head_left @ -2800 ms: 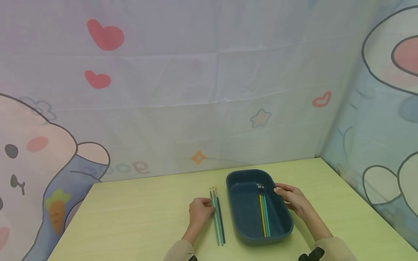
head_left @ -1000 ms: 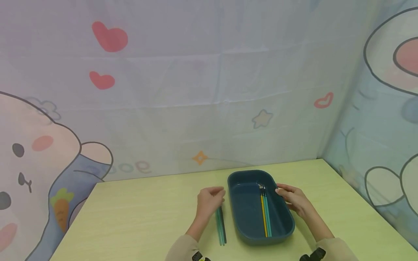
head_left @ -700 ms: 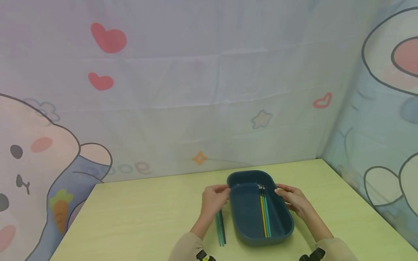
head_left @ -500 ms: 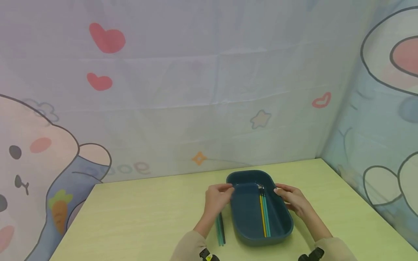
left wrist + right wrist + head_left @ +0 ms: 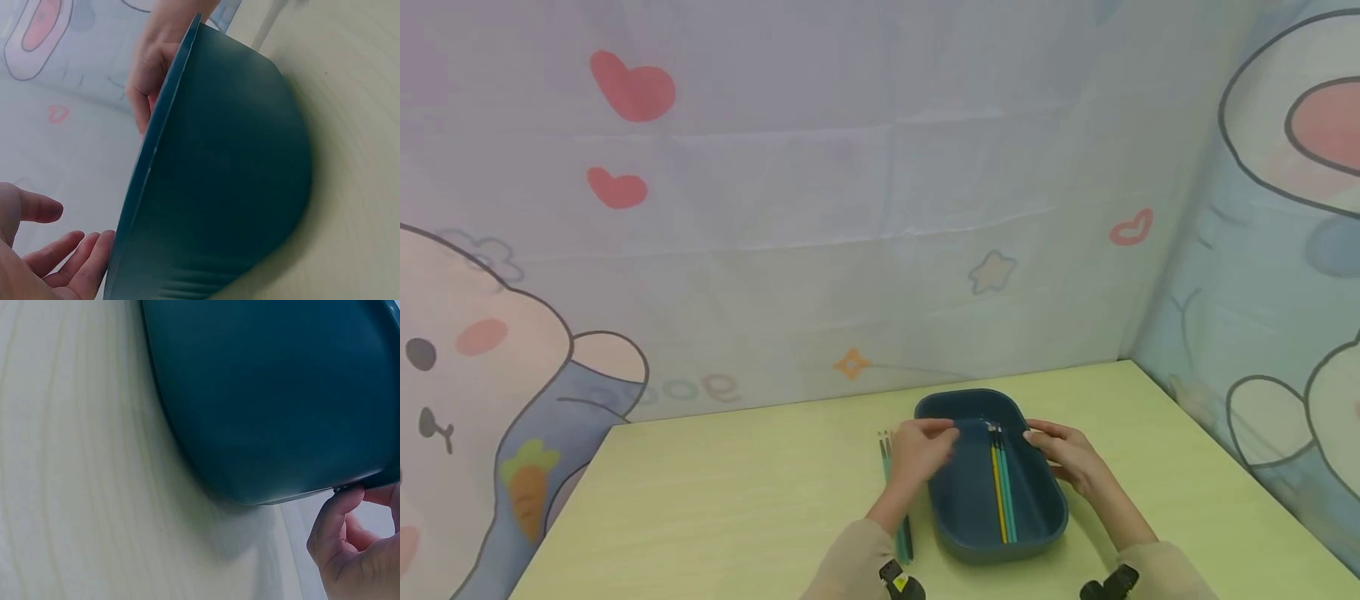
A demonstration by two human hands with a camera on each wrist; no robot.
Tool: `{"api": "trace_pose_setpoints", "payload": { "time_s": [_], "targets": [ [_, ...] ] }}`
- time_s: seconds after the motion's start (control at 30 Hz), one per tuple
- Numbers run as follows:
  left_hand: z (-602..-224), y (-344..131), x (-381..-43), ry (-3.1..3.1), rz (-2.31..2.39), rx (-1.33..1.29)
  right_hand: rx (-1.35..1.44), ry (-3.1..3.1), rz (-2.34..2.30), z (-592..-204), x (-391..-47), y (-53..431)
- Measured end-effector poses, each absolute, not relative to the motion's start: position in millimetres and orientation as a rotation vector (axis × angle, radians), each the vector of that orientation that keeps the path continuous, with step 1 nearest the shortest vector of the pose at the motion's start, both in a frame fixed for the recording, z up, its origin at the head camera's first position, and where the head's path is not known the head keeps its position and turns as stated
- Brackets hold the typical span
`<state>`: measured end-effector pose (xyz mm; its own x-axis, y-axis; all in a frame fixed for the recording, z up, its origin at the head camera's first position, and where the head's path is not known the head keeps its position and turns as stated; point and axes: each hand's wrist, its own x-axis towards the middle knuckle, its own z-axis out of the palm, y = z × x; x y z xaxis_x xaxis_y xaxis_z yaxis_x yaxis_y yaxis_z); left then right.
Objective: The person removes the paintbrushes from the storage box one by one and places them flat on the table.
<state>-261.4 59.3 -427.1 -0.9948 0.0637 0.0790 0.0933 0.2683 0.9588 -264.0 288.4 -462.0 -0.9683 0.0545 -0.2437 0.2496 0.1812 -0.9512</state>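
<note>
A dark blue-green plastic tub (image 5: 958, 504) stands on the table, with a yellow paintbrush (image 5: 998, 485) and teal paintbrushes (image 5: 1007, 492) lying lengthwise inside. My left hand (image 5: 919, 454) is over the tub's left rim. In the left wrist view its thumb and loosely bent fingers (image 5: 90, 265) are apart, with nothing between them; the fingertips are close to the rim, and whether they touch it I cannot tell. My right hand (image 5: 1067, 457) pinches the tub's right rim. Left of the tub lie teal and dark paintbrushes (image 5: 902, 546), partly hidden by my left forearm.
The pale yellow-green table (image 5: 737, 500) extends to both sides of the tub. A cartoon-printed cloth backdrop (image 5: 775, 208) rises behind its far edge and along the right side.
My left hand has moved right from the paintbrushes on the table to above the tub's left rim. The right hand keeps its grip, and the tub stays in place.
</note>
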Motion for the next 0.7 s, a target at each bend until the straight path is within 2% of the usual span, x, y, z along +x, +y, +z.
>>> {"api": "trace_pose_setpoints", "payload": {
  "time_s": [0.7],
  "targets": [
    [-433,88,-268,-2.529,-1.907,-0.119,0.271,2.269,-1.924,-461,-263,290]
  ]
}}
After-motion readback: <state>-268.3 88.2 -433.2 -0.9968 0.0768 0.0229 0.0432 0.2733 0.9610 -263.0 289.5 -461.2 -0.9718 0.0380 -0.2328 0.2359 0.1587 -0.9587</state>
